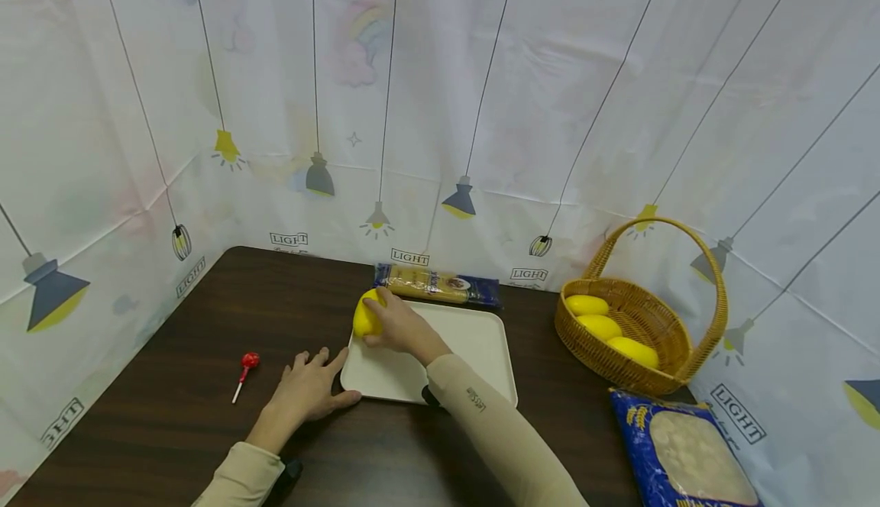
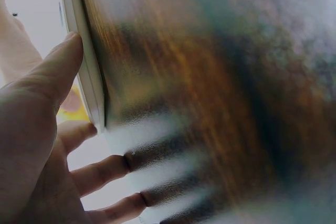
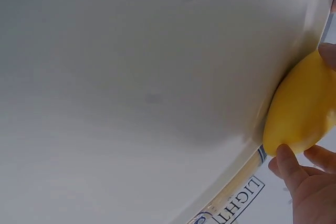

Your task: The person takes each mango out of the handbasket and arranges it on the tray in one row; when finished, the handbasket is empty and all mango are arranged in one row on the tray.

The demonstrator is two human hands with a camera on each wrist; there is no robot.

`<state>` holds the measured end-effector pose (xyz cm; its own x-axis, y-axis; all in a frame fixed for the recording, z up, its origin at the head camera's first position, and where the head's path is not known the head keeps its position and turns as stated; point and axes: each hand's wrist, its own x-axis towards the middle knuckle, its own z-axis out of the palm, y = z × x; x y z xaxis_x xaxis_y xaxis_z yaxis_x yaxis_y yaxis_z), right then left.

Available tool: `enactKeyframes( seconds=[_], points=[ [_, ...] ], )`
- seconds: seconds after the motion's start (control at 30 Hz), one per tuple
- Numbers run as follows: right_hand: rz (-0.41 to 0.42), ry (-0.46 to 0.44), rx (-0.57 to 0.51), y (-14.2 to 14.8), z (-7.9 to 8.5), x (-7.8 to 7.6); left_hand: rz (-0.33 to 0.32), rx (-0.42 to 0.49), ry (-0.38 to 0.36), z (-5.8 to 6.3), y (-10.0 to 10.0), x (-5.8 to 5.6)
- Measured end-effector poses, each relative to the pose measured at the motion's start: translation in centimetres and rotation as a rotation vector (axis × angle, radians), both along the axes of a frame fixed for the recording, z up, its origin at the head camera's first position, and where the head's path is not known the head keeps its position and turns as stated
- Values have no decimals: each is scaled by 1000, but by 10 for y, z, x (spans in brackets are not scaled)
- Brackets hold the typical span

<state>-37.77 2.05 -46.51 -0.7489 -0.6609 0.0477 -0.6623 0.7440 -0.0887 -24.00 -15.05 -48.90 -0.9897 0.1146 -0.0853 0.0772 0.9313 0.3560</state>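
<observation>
My right hand (image 1: 401,327) grips a smooth yellow mango (image 1: 367,314) at the left rim of the white rectangular tray (image 1: 474,339). In the right wrist view, fingertips and thumb hold the mango (image 3: 299,106) from its two ends, against the tray's raised edge. My left hand (image 1: 307,387) lies by the tray's near left corner, its fingers spread on the table. The left wrist view has its thumb and index finger touching the tray's rim (image 2: 86,51).
Several yellow mangoes (image 1: 600,327) lie in a wicker basket (image 1: 660,324) with a tall handle at right. A blue bag of pale round pieces (image 1: 697,453) is in front of it. A pasta packet (image 1: 436,284) lies behind the tray; a red lollipop (image 1: 250,360) is at left.
</observation>
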Motion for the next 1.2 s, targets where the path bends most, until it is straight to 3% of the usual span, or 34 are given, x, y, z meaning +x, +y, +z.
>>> enactKeyframes(
  seconds=[0.23, 0.43, 0.63, 1.2],
  points=[
    [-11, 11, 4, 5, 4, 2, -6, 1, 1, -1, -1, 0],
    [-37, -29, -44, 25, 17, 3, -13, -18, 2, -3, -2, -2],
    [-118, -46, -102, 59, 31, -4, -12, -21, -9, -3, 0, -2],
    [-305, 64, -120, 173, 58, -20, -19, -22, -8, 0, 3, 1]
  ],
)
